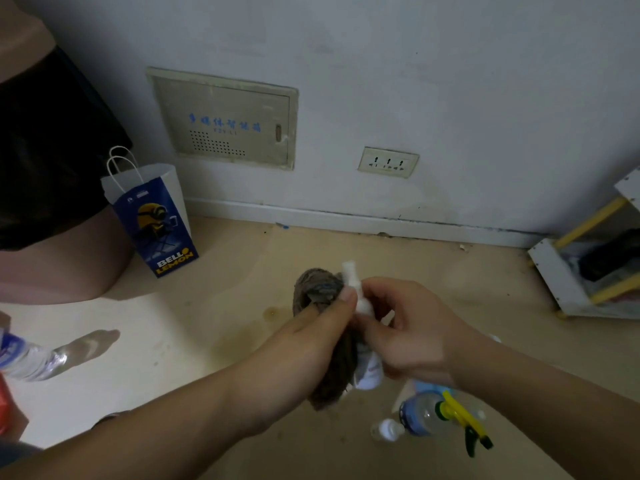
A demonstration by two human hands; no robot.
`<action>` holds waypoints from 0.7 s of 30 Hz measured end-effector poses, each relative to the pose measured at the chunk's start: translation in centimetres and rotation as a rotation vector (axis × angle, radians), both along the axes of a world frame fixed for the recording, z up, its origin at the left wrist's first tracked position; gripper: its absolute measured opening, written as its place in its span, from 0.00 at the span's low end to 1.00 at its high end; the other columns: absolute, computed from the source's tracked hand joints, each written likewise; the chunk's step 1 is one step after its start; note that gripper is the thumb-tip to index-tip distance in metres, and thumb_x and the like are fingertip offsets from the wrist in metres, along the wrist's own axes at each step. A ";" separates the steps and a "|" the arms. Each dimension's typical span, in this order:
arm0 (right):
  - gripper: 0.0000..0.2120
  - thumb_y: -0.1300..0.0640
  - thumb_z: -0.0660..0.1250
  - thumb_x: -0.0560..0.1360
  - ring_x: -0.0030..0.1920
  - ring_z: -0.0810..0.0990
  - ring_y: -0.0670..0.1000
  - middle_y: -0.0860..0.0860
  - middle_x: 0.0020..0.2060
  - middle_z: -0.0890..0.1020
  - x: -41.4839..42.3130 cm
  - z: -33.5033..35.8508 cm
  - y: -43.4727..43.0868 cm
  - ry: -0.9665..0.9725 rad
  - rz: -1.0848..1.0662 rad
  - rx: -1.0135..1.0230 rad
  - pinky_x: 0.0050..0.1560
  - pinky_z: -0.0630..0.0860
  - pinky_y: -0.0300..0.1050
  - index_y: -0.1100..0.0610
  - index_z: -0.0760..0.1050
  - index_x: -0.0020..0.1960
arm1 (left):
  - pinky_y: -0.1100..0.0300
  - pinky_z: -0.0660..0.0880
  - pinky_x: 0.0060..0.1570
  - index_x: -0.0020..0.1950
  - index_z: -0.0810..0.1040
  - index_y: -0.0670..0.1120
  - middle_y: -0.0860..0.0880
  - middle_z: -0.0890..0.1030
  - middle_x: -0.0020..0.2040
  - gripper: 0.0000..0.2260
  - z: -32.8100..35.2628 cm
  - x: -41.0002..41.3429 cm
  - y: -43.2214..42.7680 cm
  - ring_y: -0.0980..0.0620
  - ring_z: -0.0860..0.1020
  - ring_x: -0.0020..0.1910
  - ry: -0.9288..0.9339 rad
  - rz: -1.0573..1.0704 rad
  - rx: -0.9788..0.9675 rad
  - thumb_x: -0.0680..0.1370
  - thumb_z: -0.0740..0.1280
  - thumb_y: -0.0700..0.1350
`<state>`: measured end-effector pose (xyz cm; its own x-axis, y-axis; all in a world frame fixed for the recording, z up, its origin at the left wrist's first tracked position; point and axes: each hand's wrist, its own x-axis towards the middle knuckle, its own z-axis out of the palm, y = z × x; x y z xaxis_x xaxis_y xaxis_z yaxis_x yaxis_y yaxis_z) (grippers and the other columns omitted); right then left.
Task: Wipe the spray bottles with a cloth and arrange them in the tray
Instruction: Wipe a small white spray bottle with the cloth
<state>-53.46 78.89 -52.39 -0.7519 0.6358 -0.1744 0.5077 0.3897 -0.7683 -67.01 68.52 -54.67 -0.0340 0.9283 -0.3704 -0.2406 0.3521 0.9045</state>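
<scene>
While the two hands meet above the beige floor (207,306), I note what lies round them: a blue and white paper bag (152,216) stands against the wall (450,81) at the left, below a wall panel (225,119), with a socket (388,162) further right. A clear water bottle (31,355) shows at the far left edge. Just under the right wrist a blue-labelled spray bottle (436,414) with a yellow trigger lies on its side on the floor, a small clear bottle (388,429) just beside it. A white shelf unit (568,271) with yellow bars at the right holds something dark; the bag's inside is hidden from me. The left hand (311,344) grips a bunched brown cloth (318,289), its thumb pressed at the neck of a small white spray bottle (360,306) held above the floor. The right hand (412,327) curls its fingers round that bottle's body from the other side.
</scene>
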 end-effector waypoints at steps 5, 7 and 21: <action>0.05 0.58 0.67 0.80 0.38 0.80 0.35 0.42 0.36 0.83 0.2 -0.2 1.0 -0.027 -0.073 0.011 0.39 0.72 0.28 0.51 0.82 0.48 | 0.58 0.76 0.65 0.40 0.84 0.72 0.67 0.86 0.45 0.15 1.3 1.0 -1.1 0.69 0.83 0.49 0.109 0.003 -0.020 0.71 0.58 0.69; 0.07 0.56 0.65 0.81 0.41 0.81 0.38 0.43 0.39 0.84 0.0 -0.4 0.3 -0.035 -0.021 0.051 0.40 0.73 0.30 0.49 0.81 0.50 | 0.54 0.76 0.67 0.37 0.83 0.73 0.65 0.86 0.43 0.13 1.3 0.7 -0.6 0.67 0.84 0.47 0.067 0.088 -0.076 0.72 0.59 0.68; 0.04 0.53 0.70 0.78 0.42 0.82 0.48 0.51 0.41 0.85 -0.1 -1.1 1.2 -0.118 -0.109 -0.011 0.47 0.79 0.45 0.53 0.81 0.47 | 0.59 0.77 0.36 0.45 0.77 0.52 0.52 0.82 0.39 0.10 1.6 -3.1 -0.8 0.55 0.82 0.37 0.931 -0.122 -0.097 0.81 0.65 0.56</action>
